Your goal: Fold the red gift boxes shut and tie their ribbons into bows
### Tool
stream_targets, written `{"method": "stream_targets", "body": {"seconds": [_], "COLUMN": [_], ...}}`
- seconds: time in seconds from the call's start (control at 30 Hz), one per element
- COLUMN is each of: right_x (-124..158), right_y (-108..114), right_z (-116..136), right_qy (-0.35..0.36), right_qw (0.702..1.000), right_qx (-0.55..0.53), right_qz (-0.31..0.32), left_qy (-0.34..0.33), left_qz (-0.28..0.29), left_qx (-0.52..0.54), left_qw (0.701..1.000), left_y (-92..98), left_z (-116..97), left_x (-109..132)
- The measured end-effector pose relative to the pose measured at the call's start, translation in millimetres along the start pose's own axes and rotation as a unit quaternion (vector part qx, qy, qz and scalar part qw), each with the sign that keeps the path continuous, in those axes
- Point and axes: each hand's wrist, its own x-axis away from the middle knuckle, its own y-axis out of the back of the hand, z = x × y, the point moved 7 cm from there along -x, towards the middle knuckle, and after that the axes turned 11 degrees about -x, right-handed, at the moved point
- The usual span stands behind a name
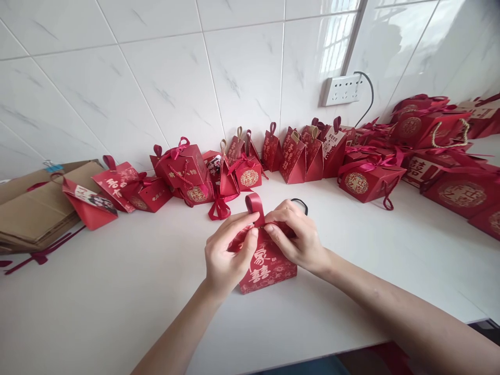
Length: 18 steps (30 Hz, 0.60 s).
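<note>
A small red gift box (267, 271) with gold characters stands on the white counter (117, 302) in front of me. Both hands pinch its top together around a red ribbon loop (254, 204) that sticks up between them. My left hand (226, 255) grips the box's left upper flap, thumb and fingers closed on it. My right hand (299, 234) presses the right flap, fingertips meeting the left hand's at the ribbon.
Many finished red gift boxes (297, 156) line the tiled wall from left to far right. A stack of flat brown cardboard (35, 208) lies at the left. A wall socket (341, 89) with a black cable sits above; a black hair tie (300, 202) lies behind my hands.
</note>
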Motion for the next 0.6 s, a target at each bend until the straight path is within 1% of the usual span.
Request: {"method": "stream_targets", "body": {"seconds": [0.6], "right_x": [0.4], "right_y": [-0.4], "right_z": [-1.4], "right_qy": [-0.006], "right_qw": [1.0], "right_qx": [0.001], "right_qz": [-0.002], "left_qy": [0.004], "left_qz": [-0.003], "left_qx": [-0.005], "left_qw": [1.0], "left_y": [0.2], "left_z": [0.1], "left_x": [0.6]}}
